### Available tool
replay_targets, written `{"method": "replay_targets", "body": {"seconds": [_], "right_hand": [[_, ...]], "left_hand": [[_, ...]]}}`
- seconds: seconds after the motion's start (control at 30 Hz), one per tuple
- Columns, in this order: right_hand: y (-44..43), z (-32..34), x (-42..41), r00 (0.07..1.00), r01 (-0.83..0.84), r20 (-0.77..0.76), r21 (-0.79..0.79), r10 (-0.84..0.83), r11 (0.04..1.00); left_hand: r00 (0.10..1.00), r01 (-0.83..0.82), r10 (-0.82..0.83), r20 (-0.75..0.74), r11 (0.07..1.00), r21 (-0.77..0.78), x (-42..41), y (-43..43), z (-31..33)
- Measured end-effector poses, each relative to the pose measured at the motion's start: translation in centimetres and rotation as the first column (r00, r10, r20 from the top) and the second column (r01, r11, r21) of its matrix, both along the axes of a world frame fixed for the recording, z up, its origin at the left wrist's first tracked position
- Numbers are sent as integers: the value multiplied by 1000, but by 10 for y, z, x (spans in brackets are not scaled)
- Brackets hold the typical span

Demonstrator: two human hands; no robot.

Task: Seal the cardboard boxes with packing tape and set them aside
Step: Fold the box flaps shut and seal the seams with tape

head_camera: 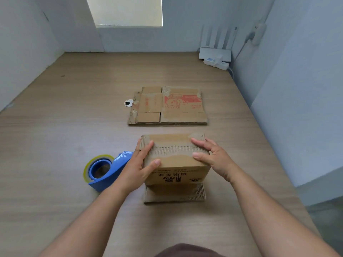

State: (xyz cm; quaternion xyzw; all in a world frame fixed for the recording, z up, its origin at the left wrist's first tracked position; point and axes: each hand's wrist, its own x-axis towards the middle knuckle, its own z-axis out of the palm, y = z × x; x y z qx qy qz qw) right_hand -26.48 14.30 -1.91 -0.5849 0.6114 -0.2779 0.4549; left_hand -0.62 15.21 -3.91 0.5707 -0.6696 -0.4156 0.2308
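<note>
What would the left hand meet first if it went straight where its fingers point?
The cardboard box: the left hand presses on its left top edge, fingers pointing away and slightly right across the top. Past the box, probably the flattened cardboard, though depth is unclear.

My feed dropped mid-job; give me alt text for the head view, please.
Two hands press on the closed top flaps of a small cardboard box on a wooden table, the left hand at its left edge, the right hand at its right. A blue tape dispenser lies left of the box; flattened cardboard lies beyond.
</note>
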Motion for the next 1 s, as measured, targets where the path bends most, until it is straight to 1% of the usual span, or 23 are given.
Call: {"method": "replay_targets", "body": {"seconds": [0.1,0.23,0.27,0.37,0.4,0.47,0.5,0.57,0.6,0.63,0.67,0.7,0.73,0.77,0.8,0.87,0.93,1.0], "right_hand": [[0,6,4,1000,-3,-26,-3,3,1000],[0,6,5,999,10,-41,-12,-10,1000],[0,5,4,997,10,-81,-41,-13,999],[1,1,6,946,-83,-324,-201,14,976],[1,0,6,930,-119,-367,-233,26,965],[1,-3,6,924,-141,-380,-247,38,959],[0,-4,5,924,-144,-380,-247,41,958],[-2,-4,3,922,-149,-384,-246,45,958],[-3,-5,2,923,-149,-383,-250,44,957],[-3,-5,2,924,-148,-379,-255,42,956],[-3,-6,2,926,-147,-375,-257,41,955],[-3,-6,2,927,-146,-373,-260,41,955],[-3,-7,2,928,-145,-372,-261,40,954],[-4,-7,2,928,-143,-370,-260,38,955],[-4,-7,2,928,-140,-370,-258,36,956],[-5,-7,1,929,-138,-367,-257,35,957],[-6,-7,0,932,-137,-362,-256,37,957],[-5,-8,0,933,-136,-357,-259,36,956]], "left_hand": [[999,31,-32,16,999,17,1,0,0],[1000,22,-22,16,999,27,0,-1,1],[1000,20,-20,12,999,27,0,-1,1],[1000,16,-16,15,1000,23,0,-1,1],[999,20,-21,27,1000,13,1,-1,1],[999,21,-20,39,999,-26,3,-2,1],[1000,-10,10,2,999,-37,5,-2,2],[980,-185,180,-83,981,-57,13,-1,3],[956,-294,290,-50,951,-96,18,-1,1],[918,-379,392,69,914,-147,24,-1,-2],[861,-422,458,222,886,-194,30,-2,-6],[804,-420,474,359,880,-223,35,-3,-9],[760,-397,461,458,888,-234,38,-5,-13],[733,-384,447,513,894,-230,39,-8,-16],[716,-398,445,538,893,-209,38,-10,-18],[666,-468,461,586,870,-153,37,-12,-22],[619,-488,429,658,866,-106,42,-13,-31],[595,-499,406,693,863,-77,54,-15,-38]]}}
